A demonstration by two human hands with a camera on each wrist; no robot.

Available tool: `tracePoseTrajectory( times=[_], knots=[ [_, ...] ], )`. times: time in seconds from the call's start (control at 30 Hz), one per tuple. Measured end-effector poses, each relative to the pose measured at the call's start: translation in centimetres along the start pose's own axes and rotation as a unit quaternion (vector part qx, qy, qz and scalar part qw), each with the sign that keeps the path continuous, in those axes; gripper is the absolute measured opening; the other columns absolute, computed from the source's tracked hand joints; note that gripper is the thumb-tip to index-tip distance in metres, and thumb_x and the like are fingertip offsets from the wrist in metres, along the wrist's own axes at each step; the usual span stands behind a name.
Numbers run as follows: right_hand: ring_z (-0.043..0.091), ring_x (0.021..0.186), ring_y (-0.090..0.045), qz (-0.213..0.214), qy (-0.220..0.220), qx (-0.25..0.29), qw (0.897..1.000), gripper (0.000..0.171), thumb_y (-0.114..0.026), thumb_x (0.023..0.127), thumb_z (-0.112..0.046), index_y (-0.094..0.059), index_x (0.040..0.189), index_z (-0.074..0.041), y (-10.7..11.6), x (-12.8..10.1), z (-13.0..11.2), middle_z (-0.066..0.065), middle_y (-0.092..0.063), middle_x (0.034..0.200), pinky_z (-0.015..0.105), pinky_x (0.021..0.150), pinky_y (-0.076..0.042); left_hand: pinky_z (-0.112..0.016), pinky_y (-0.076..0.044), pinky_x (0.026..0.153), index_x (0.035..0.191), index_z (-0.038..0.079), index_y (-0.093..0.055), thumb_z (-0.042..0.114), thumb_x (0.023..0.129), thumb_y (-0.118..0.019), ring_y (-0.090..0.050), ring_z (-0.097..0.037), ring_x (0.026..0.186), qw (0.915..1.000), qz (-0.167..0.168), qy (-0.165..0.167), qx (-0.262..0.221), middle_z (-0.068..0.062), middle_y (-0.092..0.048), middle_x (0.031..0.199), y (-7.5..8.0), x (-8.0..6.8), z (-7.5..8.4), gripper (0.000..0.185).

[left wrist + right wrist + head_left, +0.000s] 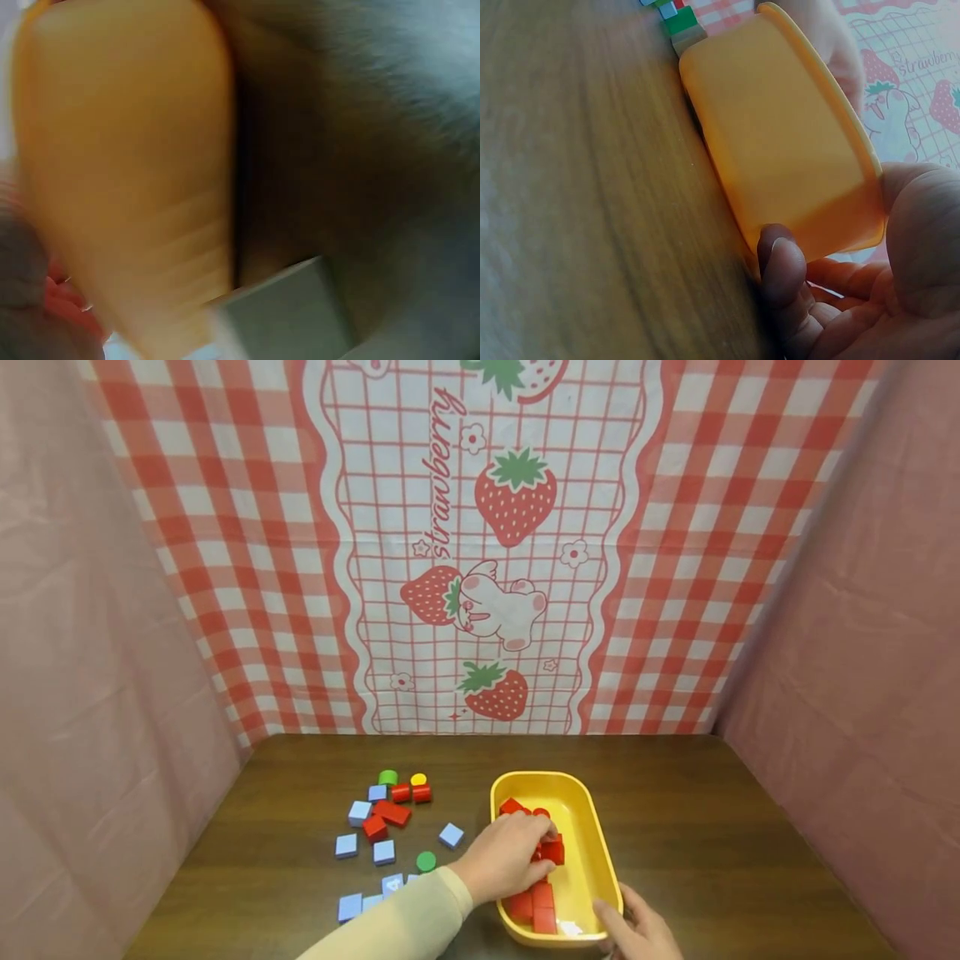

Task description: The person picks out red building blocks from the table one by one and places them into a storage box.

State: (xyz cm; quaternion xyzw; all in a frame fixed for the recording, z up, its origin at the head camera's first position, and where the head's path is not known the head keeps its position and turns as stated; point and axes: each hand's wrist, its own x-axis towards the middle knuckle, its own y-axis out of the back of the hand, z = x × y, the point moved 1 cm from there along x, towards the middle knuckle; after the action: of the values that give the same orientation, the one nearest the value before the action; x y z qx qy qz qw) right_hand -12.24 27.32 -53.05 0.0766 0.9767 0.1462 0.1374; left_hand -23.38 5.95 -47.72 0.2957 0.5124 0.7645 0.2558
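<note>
A yellow plastic bin (592,827) stands on the table with several red blocks (543,906) along its left side. My left hand (504,853) reaches over the bin's left wall, fingers bent down among the blocks. A red block (553,850) shows between its fingertips and thumb. At the bin's near right corner, my right hand (641,928) grips the rim, thumb on top and fingers below outside. The right wrist view shows that hand (840,292) against the bin's outer wall (787,135). In the left wrist view the bin's wall (127,150) blocks most of the blocks.
Left of the bin lie light blue cubes (384,852), red blocks (392,812), a green round block (426,861), another green block (387,778) and a yellow one (418,779). A checked strawberry cloth (517,493) hangs behind the dark wooden table (690,827), with pink curtains (862,610) at both sides.
</note>
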Motion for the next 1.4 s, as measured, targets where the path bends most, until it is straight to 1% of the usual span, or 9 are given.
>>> tracePoseTrajectory(
  times=[0.1, 0.27, 0.53, 0.77, 0.83, 0.97, 1.07, 1.27, 1.4],
  knots=[
    [0.020, 0.065, -0.065, -0.003, 0.003, 0.000, 1.000, 0.066, -0.069, 0.102, -0.030, -0.047, 0.153, 0.006, -0.1, 0.0, 0.0, 0.010, -0.071, 0.079, 0.031, 0.058, -0.057, -0.023, -0.055, 0.094, 0.122, 0.022, -0.067, 0.036, 0.094, -0.084, -0.061, -0.004, 0.096, 0.9995, -0.014, 0.022, -0.017, 0.011, -0.073, 0.110, -1.0, 0.1, -0.2, 0.035],
    [0.020, 0.065, -0.065, 0.007, -0.006, -0.001, 1.000, 0.065, -0.069, 0.101, -0.030, -0.049, 0.152, 0.004, -0.2, 0.0, -0.1, 0.009, -0.070, 0.079, 0.031, 0.057, -0.056, -0.024, -0.054, 0.096, 0.120, 0.024, -0.067, 0.039, 0.094, -0.083, -0.059, -0.003, 0.096, 0.9987, -0.028, 0.033, -0.027, 0.014, -0.072, 0.109, -1.2, 0.2, -0.3, 0.033],
    [0.019, 0.064, -0.064, 0.011, -0.012, 0.004, 1.000, 0.065, -0.070, 0.100, -0.031, -0.050, 0.152, 0.003, -0.3, 0.1, 0.0, 0.009, -0.068, 0.077, 0.031, 0.055, -0.055, -0.026, -0.053, 0.096, 0.108, 0.025, -0.071, 0.041, 0.095, -0.082, -0.058, -0.005, 0.093, 0.9995, -0.023, 0.016, 0.010, 0.013, -0.069, 0.100, -1.3, 0.0, -0.3, 0.024],
    [0.019, 0.065, -0.064, 0.011, -0.013, -0.001, 1.000, 0.064, -0.069, 0.101, -0.031, -0.050, 0.152, 0.003, -0.3, 0.0, 0.0, 0.009, -0.069, 0.078, 0.031, 0.056, -0.055, -0.026, -0.054, 0.093, 0.129, 0.035, -0.076, 0.045, 0.101, -0.073, -0.062, -0.006, 0.102, 0.9965, -0.043, -0.033, 0.064, 0.010, -0.070, 0.119, -1.4, -0.1, -0.2, 0.030],
    [0.019, 0.065, -0.064, 0.013, -0.006, -0.001, 1.000, 0.064, -0.069, 0.101, -0.031, -0.051, 0.151, 0.003, -0.3, 0.1, 0.0, 0.009, -0.069, 0.078, 0.031, 0.056, -0.055, -0.024, -0.054, 0.092, 0.127, 0.036, -0.079, 0.045, 0.101, -0.072, -0.062, -0.006, 0.102, 0.9964, -0.036, -0.041, 0.064, 0.010, -0.072, 0.119, -1.5, -0.1, -0.2, 0.028],
    [0.020, 0.065, -0.065, 0.013, -0.004, -0.002, 1.000, 0.064, -0.069, 0.101, -0.031, -0.051, 0.151, 0.004, -0.3, 0.1, 0.0, 0.009, -0.069, 0.078, 0.031, 0.057, -0.056, -0.018, -0.053, 0.087, 0.115, 0.033, -0.085, 0.042, 0.101, -0.074, -0.065, -0.002, 0.097, 0.9967, -0.001, -0.050, 0.065, 0.016, -0.079, 0.109, -1.7, -0.1, -0.3, 0.020],
    [0.020, 0.065, -0.065, 0.016, -0.009, -0.005, 1.000, 0.064, -0.069, 0.101, -0.032, -0.051, 0.151, 0.003, -0.3, 0.1, 0.0, 0.009, -0.069, 0.078, 0.032, 0.057, -0.056, -0.016, -0.051, 0.080, 0.104, 0.031, -0.088, 0.041, 0.099, -0.076, -0.065, 0.001, 0.085, 0.9962, 0.015, -0.050, 0.070, 0.018, -0.081, 0.098, -1.7, 0.0, -0.3, 0.016],
    [0.021, 0.066, -0.066, 0.021, -0.017, -0.011, 1.000, 0.065, -0.070, 0.100, -0.032, -0.051, 0.151, 0.003, -0.4, 0.2, -0.1, 0.009, -0.071, 0.080, 0.032, 0.057, -0.056, -0.018, -0.045, 0.074, 0.084, 0.031, -0.087, 0.041, 0.098, -0.077, -0.053, 0.001, 0.069, 0.9966, 0.000, -0.027, 0.078, 0.022, -0.077, 0.074, -1.6, -0.1, -0.2, 0.019],
    [0.021, 0.066, -0.065, 0.020, -0.022, -0.021, 0.999, 0.064, -0.069, 0.101, -0.033, -0.051, 0.151, 0.003, -0.5, 0.2, -0.3, 0.008, -0.069, 0.078, 0.031, 0.057, -0.055, -0.021, -0.049, 0.078, 0.091, 0.031, -0.088, 0.039, 0.097, -0.078, -0.056, -0.001, 0.074, 0.9962, 0.000, -0.025, 0.084, 0.021, -0.079, 0.080, -1.6, -0.1, -0.2, 0.014]
  ],
)
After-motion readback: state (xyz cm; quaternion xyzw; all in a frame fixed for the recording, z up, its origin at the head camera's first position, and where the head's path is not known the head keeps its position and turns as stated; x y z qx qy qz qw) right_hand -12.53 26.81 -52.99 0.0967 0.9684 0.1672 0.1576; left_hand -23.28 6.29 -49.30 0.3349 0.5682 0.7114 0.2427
